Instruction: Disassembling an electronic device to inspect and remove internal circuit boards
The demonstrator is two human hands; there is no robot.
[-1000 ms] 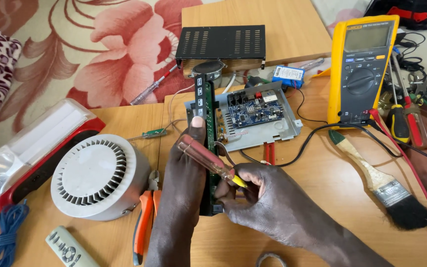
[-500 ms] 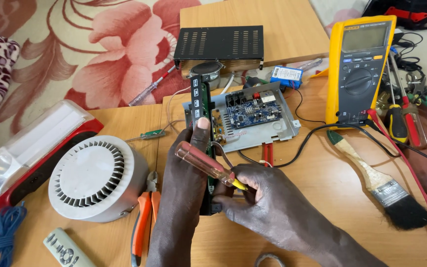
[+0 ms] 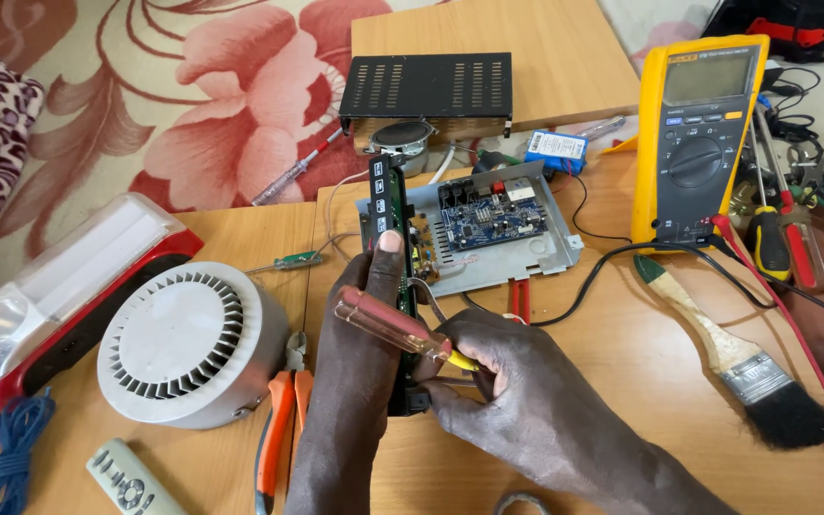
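My left hand [image 3: 360, 324] grips a long black front panel with buttons [image 3: 382, 195], standing on edge on the wooden table, thumb pressed on its upper part. My right hand [image 3: 517, 391] holds a screwdriver with a clear reddish handle [image 3: 383, 324], its yellow-collared tip against the panel's lower end. Thin wires run from the panel to an open metal chassis with a blue circuit board [image 3: 488, 224] just behind.
A black vented cover [image 3: 426, 88] and small speaker lie at the back. A yellow multimeter [image 3: 703, 133], paintbrush [image 3: 736, 358] and screwdrivers are at right. A white round fan housing [image 3: 188, 343], orange pliers [image 3: 278, 420], a red lantern [image 3: 69, 286] and a remote [image 3: 126, 482] are at left.
Both hands and the panel have shifted slightly; the screwdriver stays at the panel's lower end. Nothing else has moved.
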